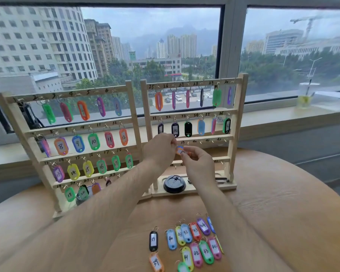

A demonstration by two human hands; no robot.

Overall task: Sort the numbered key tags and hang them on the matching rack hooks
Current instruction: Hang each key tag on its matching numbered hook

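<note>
Right around the middle of the frame, both hands met in front of the pale wooden key rack on the right (pixel 237 134), level with its third rail down. The left hand (pixel 161 147) had thumb and fingertips pinched tight at the top end of a small orange plastic key tag with a white label (pixel 180 150). My guess was it held the ring, but that bit was too tiny to make out. The right hand (pixel 198 160) pinched the tag's lower edge from underneath, fingers curled in close. Couldn't read the number on it, honestly. The two rails above were full up to 36, and the bare hooks marked 39 to 42 (pixel 201 142) sat just right of the hands. So I figured this one was headed for a hook hidden behind the left hand, probably 37 or 38. If I were doing it, I'd tilt the label up for one last look. Then I'd let the right hand keep the body from swinging while the left slipped the ring over the hook tip and let it drop. Easy on the pressure, since that rack looked light enough to scoot back. I'd also keep the wrists clear of the round black plastic cup lid (pixel 174 184) parked on the rack's base. Lower centre, the loose coloured key tags (pixel 185 233) lay in rows on the round wooden table (pixel 283 213), so plenty was left.
</note>
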